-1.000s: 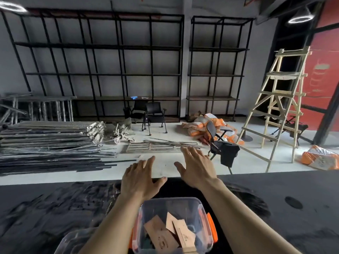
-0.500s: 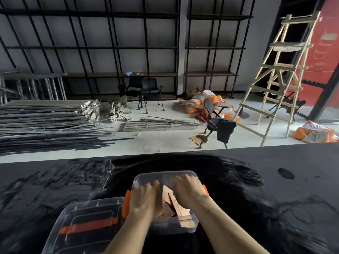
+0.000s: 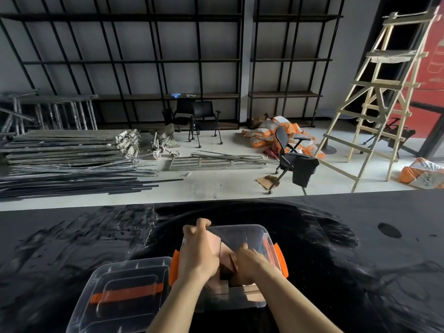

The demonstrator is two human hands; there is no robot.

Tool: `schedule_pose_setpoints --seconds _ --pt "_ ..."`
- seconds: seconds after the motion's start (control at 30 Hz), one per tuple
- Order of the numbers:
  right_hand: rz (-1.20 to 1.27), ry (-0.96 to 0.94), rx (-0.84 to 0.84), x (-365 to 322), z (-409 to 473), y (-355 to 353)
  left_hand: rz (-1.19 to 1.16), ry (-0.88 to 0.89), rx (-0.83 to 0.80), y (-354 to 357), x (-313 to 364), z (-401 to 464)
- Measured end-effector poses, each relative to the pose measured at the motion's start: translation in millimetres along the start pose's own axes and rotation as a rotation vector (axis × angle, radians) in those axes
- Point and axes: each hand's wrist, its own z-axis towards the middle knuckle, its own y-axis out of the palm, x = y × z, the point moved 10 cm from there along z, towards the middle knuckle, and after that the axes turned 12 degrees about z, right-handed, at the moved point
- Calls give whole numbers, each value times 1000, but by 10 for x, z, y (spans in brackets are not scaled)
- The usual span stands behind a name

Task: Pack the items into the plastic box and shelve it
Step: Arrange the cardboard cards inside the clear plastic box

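Plastic box (image 3: 242, 233), one only, clear with two orange side latches (image 3: 280, 259), sits on the black table (image 3: 360, 260) just in front of the person. One clear lid (image 3: 125, 292) with an orange handle strip lies flat beside it to the left, touching or nearly touching the box's left latch. Two bare hands are in view. The left hand (image 3: 200, 251) reaches over the box's far left corner with its fingers curled around the rim, gripping it. The right hand (image 3: 249, 263) is down inside the box, fingers bent onto the brown cardboard pieces (image 3: 225, 257); whether it actually has hold of one I cannot tell.

How many cardboard pieces lie inside is hard to count, since both hands cover most of them and the picture is blurred near the bottom; perhaps three or four. The lid's near edge and both forearms are cut off by the frame.

Half a second ago both hands were pressing down among the pieces in the middle of the box; since then the left has moved up to the rim, while the box and lid have stayed where they were.
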Motion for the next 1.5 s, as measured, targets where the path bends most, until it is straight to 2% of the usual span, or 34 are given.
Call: schedule_pose_setpoints --seconds 0.2,0.4,0.5,0.6,0.7,0.83,0.97,1.03,1.1,1.2,1.27,1.3,1.43,1.5 --pt "-20 -5 -44 -4 17 20 -374 -125 80 -225 -215 11" --pt "109 -40 30 -42 -40 -144 -610 -180 210 -399 -416 11" --pt "135 -152 125 -179 -155 -397 -716 -203 285 -483 -476 -40" --pt "461 -262 190 -239 -253 -635 -756 -238 283 -437 -492 -29" --pt "737 -325 284 -331 -408 -814 -919 -307 192 -334 -393 -13" --pt "546 -358 501 -549 -666 -845 -1254 -354 -36 -133 17 -18" --pt "498 -324 562 -550 -718 -820 -1273 -306 -210 46 251 38" --pt "428 -317 534 -523 -675 -816 -1157 -284 -153 29 212 45" --pt "381 -350 498 -517 -628 -813 -1166 -304 -62 36 88 119" --pt "594 -363 503 -345 -589 -871 -1243 -348 -56 -22 36 108" --pt "838 -341 559 -181 -602 -974 -1188 -323 10 -171 -1 92" --pt "925 -329 584 -122 -604 -1010 -1150 -316 -11 -164 2 106" --pt "1014 -338 621 -246 -528 -1028 -1362 -191 -358 31 477 -9" --pt "1035 -301 606 -337 -474 -985 -1461 -190 -422 69 625 -89"
